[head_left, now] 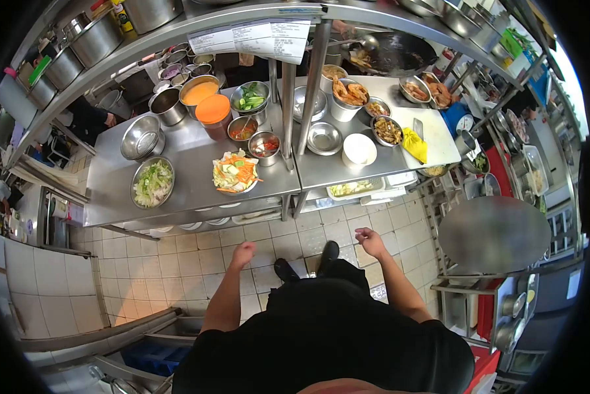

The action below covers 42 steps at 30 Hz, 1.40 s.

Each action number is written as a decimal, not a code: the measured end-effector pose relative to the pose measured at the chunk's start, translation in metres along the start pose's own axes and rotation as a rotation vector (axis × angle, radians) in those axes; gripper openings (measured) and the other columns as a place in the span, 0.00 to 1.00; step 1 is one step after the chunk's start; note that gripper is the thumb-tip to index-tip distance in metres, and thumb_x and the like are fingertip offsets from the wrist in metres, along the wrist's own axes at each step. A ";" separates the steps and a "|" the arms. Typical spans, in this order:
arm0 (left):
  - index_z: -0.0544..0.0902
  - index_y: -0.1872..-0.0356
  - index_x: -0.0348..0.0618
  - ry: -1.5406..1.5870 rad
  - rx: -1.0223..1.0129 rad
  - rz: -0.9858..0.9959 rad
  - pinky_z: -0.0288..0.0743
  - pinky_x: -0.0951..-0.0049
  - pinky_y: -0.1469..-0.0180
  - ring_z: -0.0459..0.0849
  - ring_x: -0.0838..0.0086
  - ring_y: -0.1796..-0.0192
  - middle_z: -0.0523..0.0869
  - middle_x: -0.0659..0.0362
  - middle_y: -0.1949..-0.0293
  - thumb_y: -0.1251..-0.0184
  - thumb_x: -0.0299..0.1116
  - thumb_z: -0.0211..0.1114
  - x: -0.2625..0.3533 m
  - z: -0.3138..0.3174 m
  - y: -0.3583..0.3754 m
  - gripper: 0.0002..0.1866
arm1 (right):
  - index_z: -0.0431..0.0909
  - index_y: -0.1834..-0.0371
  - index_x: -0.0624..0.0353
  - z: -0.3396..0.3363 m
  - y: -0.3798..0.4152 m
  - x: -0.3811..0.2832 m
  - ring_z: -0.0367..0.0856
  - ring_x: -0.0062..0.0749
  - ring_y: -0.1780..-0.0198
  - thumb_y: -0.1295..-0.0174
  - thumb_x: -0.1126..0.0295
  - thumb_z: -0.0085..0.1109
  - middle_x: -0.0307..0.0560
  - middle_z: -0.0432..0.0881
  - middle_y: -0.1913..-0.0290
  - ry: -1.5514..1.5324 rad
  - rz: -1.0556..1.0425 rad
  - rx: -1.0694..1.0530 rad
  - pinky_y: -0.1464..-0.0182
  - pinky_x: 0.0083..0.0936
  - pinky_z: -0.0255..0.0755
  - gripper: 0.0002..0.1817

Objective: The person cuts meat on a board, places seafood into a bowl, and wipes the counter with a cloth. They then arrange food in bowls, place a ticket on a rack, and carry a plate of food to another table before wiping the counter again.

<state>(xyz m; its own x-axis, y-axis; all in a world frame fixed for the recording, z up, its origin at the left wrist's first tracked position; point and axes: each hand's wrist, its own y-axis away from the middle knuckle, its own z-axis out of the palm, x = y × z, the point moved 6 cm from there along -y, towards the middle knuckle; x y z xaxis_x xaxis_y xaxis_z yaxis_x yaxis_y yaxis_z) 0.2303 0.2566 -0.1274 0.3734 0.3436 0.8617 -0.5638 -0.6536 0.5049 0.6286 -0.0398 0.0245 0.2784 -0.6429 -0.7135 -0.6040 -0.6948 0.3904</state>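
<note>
My left hand [244, 253] hangs over the tiled floor with its fingers curled in, and nothing shows in it. On the other side, my right hand [370, 241] is held out with its fingers partly apart and holds nothing. Both are short of the steel counter [196, 177] and touch none of the food. Nearest the left hand on the counter is a bowl of cut vegetables [234, 172], with carrot strips on top. A white tub [358, 152] stands nearest the right hand. A tray of chopped greens [355, 189] sits on the shelf below.
Overhead runs a steel shelf [242, 23] on posts, with paper slips [250, 41] hanging from it. A yellow cloth [414, 146] and a knife lie on the white board [439, 134]. Beyond is a wok [400, 54], with a co-worker's hand near it.
</note>
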 end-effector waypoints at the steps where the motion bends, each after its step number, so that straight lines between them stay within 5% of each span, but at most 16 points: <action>1: 0.80 0.59 0.38 -0.104 -0.016 0.101 0.75 0.75 0.69 0.82 0.73 0.69 0.85 0.57 0.67 0.42 0.24 0.53 0.024 0.016 -0.006 0.12 | 0.78 0.52 0.60 0.002 0.004 -0.008 0.80 0.41 0.60 0.41 0.58 0.54 0.52 0.82 0.64 -0.093 0.015 -0.026 0.54 0.27 0.73 0.20; 5: 0.80 0.58 0.41 0.001 -0.133 0.047 0.74 0.75 0.65 0.81 0.75 0.65 0.84 0.57 0.61 0.48 0.19 0.55 0.068 0.049 0.009 0.15 | 0.78 0.54 0.60 0.032 0.013 0.078 0.77 0.28 0.67 0.37 0.61 0.50 0.45 0.81 0.66 0.197 0.001 -0.264 0.58 0.26 0.72 0.16; 8: 0.81 0.61 0.40 -0.214 -0.097 -0.089 0.74 0.75 0.66 0.81 0.76 0.66 0.84 0.57 0.63 0.50 0.19 0.55 0.034 0.048 0.041 0.14 | 0.78 0.70 0.60 0.045 0.033 0.222 0.81 0.50 0.62 0.43 0.58 0.47 0.59 0.81 0.66 0.614 -0.273 -0.518 0.60 0.41 0.75 0.16; 10: 0.83 0.64 0.41 -0.108 -0.101 -0.154 0.74 0.73 0.72 0.82 0.74 0.72 0.82 0.58 0.76 0.46 0.25 0.57 -0.032 0.028 0.070 0.09 | 0.81 0.63 0.55 0.033 0.074 0.345 0.80 0.42 0.72 0.36 0.52 0.45 0.53 0.82 0.71 0.184 0.455 -0.420 0.71 0.42 0.74 0.20; 12: 0.84 0.65 0.44 -1.486 -0.422 0.235 0.76 0.64 0.70 0.82 0.65 0.75 0.84 0.56 0.75 0.48 0.34 0.64 -0.089 0.027 0.106 0.10 | 0.76 0.50 0.55 -0.015 0.142 0.329 0.78 0.36 0.72 0.35 0.53 0.48 0.50 0.80 0.59 -0.118 0.575 -0.444 0.76 0.38 0.73 0.20; 13: 0.84 0.67 0.44 -1.684 -0.473 0.300 0.76 0.60 0.69 0.83 0.62 0.73 0.85 0.55 0.73 0.48 0.37 0.66 -0.103 0.026 0.144 0.10 | 0.73 0.45 0.58 -0.032 0.165 0.343 0.78 0.35 0.72 0.36 0.55 0.51 0.50 0.79 0.53 -0.261 0.416 -0.515 0.77 0.35 0.72 0.23; 14: 0.84 0.68 0.44 -1.377 -0.495 -0.365 0.76 0.60 0.69 0.85 0.63 0.71 0.85 0.55 0.72 0.46 0.36 0.65 -0.160 0.003 0.158 0.09 | 0.75 0.48 0.54 -0.016 0.152 0.422 0.80 0.35 0.70 0.36 0.55 0.51 0.48 0.81 0.56 -0.361 0.303 -0.257 0.78 0.30 0.72 0.19; 16: 0.84 0.65 0.43 -1.842 -0.654 0.124 0.77 0.60 0.69 0.85 0.64 0.71 0.85 0.55 0.70 0.44 0.34 0.64 -0.186 0.021 0.212 0.09 | 0.77 0.52 0.54 -0.067 0.187 0.384 0.83 0.36 0.65 0.38 0.64 0.51 0.47 0.83 0.62 0.016 0.649 -0.358 0.73 0.30 0.76 0.14; 19: 0.83 0.62 0.42 -0.524 0.116 -0.890 0.78 0.61 0.68 0.86 0.63 0.69 0.86 0.55 0.68 0.42 0.32 0.62 -0.176 0.029 0.272 0.09 | 0.79 0.54 0.56 -0.081 0.186 0.407 0.83 0.37 0.61 0.40 0.67 0.50 0.48 0.84 0.61 0.799 -0.101 -0.597 0.61 0.33 0.78 0.14; 20: 0.83 0.60 0.43 -0.630 0.005 -0.808 0.79 0.63 0.66 0.86 0.64 0.67 0.86 0.55 0.67 0.42 0.33 0.62 -0.174 0.041 0.273 0.10 | 0.79 0.54 0.56 -0.084 0.196 0.399 0.83 0.38 0.59 0.40 0.67 0.49 0.48 0.84 0.60 1.102 -0.440 -0.647 0.57 0.33 0.77 0.14; 23: 0.84 0.61 0.44 -1.298 -0.445 -0.053 0.80 0.64 0.63 0.86 0.64 0.65 0.86 0.56 0.65 0.46 0.34 0.64 -0.155 0.090 0.246 0.11 | 0.82 0.59 0.55 -0.092 0.212 0.416 0.82 0.42 0.53 0.41 0.62 0.49 0.49 0.83 0.56 0.686 0.025 -0.902 0.48 0.36 0.73 0.15; 25: 0.85 0.64 0.46 -1.416 -0.459 0.397 0.80 0.65 0.62 0.85 0.64 0.66 0.86 0.57 0.66 0.52 0.36 0.67 -0.150 0.117 0.222 0.12 | 0.84 0.63 0.56 -0.116 0.212 0.409 0.81 0.44 0.51 0.44 0.60 0.51 0.52 0.83 0.55 0.620 0.696 -0.559 0.48 0.35 0.74 0.16; 27: 0.84 0.68 0.44 -1.025 -0.284 0.087 0.79 0.65 0.64 0.85 0.66 0.67 0.85 0.55 0.68 0.54 0.31 0.66 -0.092 0.145 0.212 0.09 | 0.83 0.66 0.59 -0.096 0.181 0.473 0.83 0.39 0.58 0.45 0.61 0.51 0.54 0.84 0.61 0.503 0.525 0.052 0.56 0.33 0.76 0.15; 30: 0.83 0.70 0.44 -0.644 -0.029 -0.175 0.78 0.65 0.67 0.84 0.71 0.69 0.84 0.54 0.72 0.53 0.26 0.61 -0.062 0.165 0.189 0.07 | 0.73 0.49 0.52 -0.036 0.182 0.417 0.81 0.35 0.66 0.36 0.55 0.46 0.46 0.80 0.54 -0.613 0.817 -0.039 0.69 0.33 0.71 0.18; 35: 0.82 0.72 0.42 -0.428 -0.017 -0.184 0.77 0.65 0.69 0.83 0.70 0.71 0.84 0.53 0.74 0.53 0.26 0.59 -0.047 0.178 0.178 0.06 | 0.71 0.43 0.55 0.003 0.156 0.316 0.81 0.33 0.66 0.39 0.61 0.50 0.46 0.82 0.56 -0.071 0.322 -0.482 0.72 0.28 0.71 0.22; 42: 0.83 0.72 0.38 -1.196 -0.335 0.088 0.78 0.68 0.71 0.84 0.67 0.74 0.85 0.55 0.72 0.48 0.29 0.62 -0.105 0.142 0.188 0.05 | 0.77 0.57 0.61 -0.015 0.175 0.353 0.80 0.32 0.73 0.39 0.57 0.49 0.44 0.82 0.62 -0.120 0.564 -0.372 0.73 0.32 0.70 0.19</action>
<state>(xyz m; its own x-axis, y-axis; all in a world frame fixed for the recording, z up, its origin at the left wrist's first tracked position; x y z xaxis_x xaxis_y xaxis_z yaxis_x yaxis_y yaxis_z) 0.1900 0.0018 -0.1298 0.6619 -0.6365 0.3959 -0.7155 -0.3791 0.5868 0.6321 -0.3928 -0.1503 -0.1007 -0.9136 -0.3938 -0.3298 -0.3428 0.8796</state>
